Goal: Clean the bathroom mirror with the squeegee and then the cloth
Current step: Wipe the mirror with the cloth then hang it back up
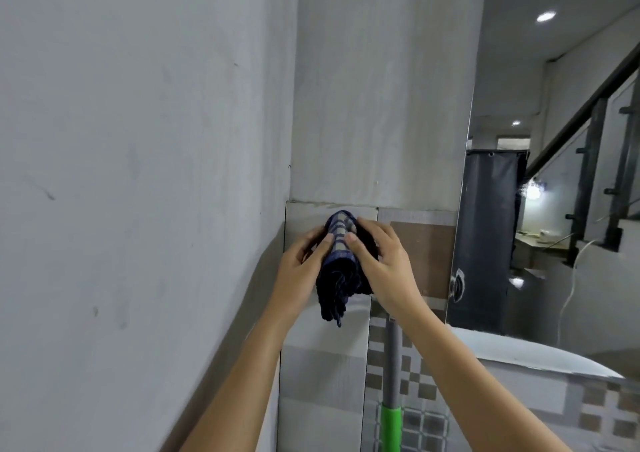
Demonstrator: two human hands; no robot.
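A dark blue checked cloth [341, 268] is bunched up between both hands at chest height, in front of the tiled wall corner. My left hand [301, 271] grips its left side, thumb on the pale checked top. My right hand [381, 264] holds the right side, fingers wrapped over it. A loose end of the cloth hangs down below the hands. The mirror [554, 174] is mounted on the wall to the right and reflects a staircase and a dark curtain. A grey pole with a green grip [391, 413], maybe the squeegee's handle, stands upright below my right forearm; its head is hidden.
A plain grey wall [138, 174] runs close along the left. Straight ahead is a column with tiles [422, 254] on its lower part. A white curved basin rim [540, 351] sits under the mirror at lower right, with mosaic tiles below it.
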